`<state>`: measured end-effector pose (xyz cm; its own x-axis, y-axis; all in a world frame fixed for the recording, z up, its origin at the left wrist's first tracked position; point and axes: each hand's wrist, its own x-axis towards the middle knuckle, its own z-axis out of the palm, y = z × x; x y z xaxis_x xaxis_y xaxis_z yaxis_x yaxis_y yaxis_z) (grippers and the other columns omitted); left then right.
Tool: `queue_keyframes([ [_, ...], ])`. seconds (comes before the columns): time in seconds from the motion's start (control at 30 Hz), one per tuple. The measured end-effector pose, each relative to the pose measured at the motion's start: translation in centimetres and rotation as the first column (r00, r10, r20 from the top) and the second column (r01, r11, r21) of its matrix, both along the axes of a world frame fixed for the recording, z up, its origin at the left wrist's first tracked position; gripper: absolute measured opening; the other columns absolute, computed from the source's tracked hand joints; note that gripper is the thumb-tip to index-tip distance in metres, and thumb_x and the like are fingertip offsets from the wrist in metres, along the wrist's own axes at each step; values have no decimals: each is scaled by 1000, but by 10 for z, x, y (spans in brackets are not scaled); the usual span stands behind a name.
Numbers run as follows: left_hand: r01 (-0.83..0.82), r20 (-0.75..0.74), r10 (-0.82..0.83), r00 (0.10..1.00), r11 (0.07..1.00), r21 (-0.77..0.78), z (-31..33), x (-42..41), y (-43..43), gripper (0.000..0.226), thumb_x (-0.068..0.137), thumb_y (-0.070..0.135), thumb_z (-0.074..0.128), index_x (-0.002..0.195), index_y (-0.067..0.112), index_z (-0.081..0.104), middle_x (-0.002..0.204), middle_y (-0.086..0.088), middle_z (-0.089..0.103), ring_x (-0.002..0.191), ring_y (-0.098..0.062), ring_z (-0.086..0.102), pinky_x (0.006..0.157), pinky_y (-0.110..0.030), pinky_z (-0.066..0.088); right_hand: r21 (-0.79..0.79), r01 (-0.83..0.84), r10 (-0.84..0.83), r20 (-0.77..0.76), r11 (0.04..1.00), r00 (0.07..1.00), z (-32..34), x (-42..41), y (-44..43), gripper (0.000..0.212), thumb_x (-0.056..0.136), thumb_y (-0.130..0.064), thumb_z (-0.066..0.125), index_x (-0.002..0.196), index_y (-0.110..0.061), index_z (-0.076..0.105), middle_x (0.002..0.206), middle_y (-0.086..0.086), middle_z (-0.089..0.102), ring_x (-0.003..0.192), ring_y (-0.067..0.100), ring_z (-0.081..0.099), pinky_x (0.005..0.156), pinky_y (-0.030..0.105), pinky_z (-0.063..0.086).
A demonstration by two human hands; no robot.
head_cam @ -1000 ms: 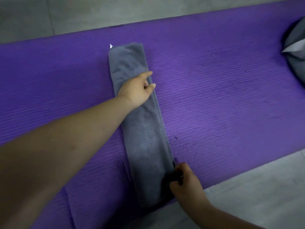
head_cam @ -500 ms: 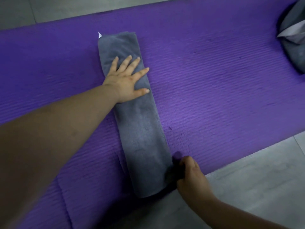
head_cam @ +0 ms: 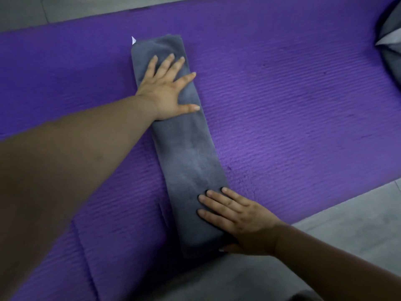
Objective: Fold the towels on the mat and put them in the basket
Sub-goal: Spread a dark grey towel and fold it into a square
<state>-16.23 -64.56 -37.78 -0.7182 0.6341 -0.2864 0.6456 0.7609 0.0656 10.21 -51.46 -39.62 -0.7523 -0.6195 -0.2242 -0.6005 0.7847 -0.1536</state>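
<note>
A grey towel (head_cam: 188,153), folded into a long narrow strip, lies across the purple mat (head_cam: 293,109), running from the far edge toward me. My left hand (head_cam: 167,90) presses flat on its far part with fingers spread. My right hand (head_cam: 236,218) lies flat on its near end, fingers straight, thumb at the near edge. A small white tag (head_cam: 133,40) sticks out at the towel's far left corner. No basket is in view.
More grey and white cloth (head_cam: 390,42) is heaped at the right edge on the mat. Grey floor (head_cam: 347,218) borders the mat at the near right and along the far side.
My left hand opened from a loose curl and moved flat onto the far part. My right hand let go of the near corner and now lies flat on the towel's near end.
</note>
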Motion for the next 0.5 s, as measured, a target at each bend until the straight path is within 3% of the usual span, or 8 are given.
queue_keyframes([
  [0.1, -51, 50, 51, 997, 999, 0, -3, -12, 5, 91, 73, 74, 40, 146, 33, 6, 156, -4, -11, 142, -21, -16, 111, -46, -16, 19, -5, 5, -12, 1000, 1000, -4, 0, 1, 81, 72, -66, 36, 136, -16, 30, 142, 6, 27, 130, 21, 29, 112, 36, 6],
  [0.27, -63, 159, 58, 986, 998, 23, -5, -20, 8, 79, 81, 67, 39, 146, 34, 8, 156, -2, -9, 143, -19, -14, 112, -45, -15, 18, -34, 34, -44, 999, 998, 4, -6, 0, 99, 53, -70, 65, 131, -18, 34, 136, 4, 51, 128, 20, 41, 110, 34, 16],
  [0.33, -161, 218, 125, 968, 974, 157, 2, -19, 9, 67, 88, 54, 41, 146, 31, 15, 157, -2, -3, 144, -18, -7, 113, -42, -11, 17, -45, 46, -57, 999, 997, 9, -10, -1, 88, 56, -60, 64, 128, -18, 35, 132, 2, 56, 122, 18, 53, 106, 35, 25],
  [0.4, -251, 240, 173, 955, 903, 349, 11, -7, -1, 59, 91, 41, 47, 143, 25, 27, 155, -4, 12, 144, -20, 8, 115, -41, -2, 9, -70, 71, -96, 997, 993, 14, -14, -4, 68, 64, -43, 52, 125, -18, 37, 128, 2, 59, 116, 17, 58, 103, 33, 30],
  [0.47, -138, 134, 78, 988, 836, 530, 18, 24, -26, 49, 86, 37, 45, 132, 20, 46, 144, -10, 39, 133, -29, 34, 111, -42, 17, -48, -80, 75, -108, 996, 991, 22, -19, -5, 53, 69, -28, 39, 120, -17, 52, 119, 3, 65, 107, 17, 64, 92, 28, 47],
  [0.5, -16, 56, -21, 998, 810, 586, 20, 47, -42, 44, 83, 35, 42, 123, 20, 52, 132, -13, 51, 123, -30, 45, 105, -40, 26, -98, -74, 65, -90, 992, 994, 26, -23, -5, 51, 69, -23, 36, 113, -17, 61, 112, 4, 69, 99, 18, 67, 79, 25, 54],
])
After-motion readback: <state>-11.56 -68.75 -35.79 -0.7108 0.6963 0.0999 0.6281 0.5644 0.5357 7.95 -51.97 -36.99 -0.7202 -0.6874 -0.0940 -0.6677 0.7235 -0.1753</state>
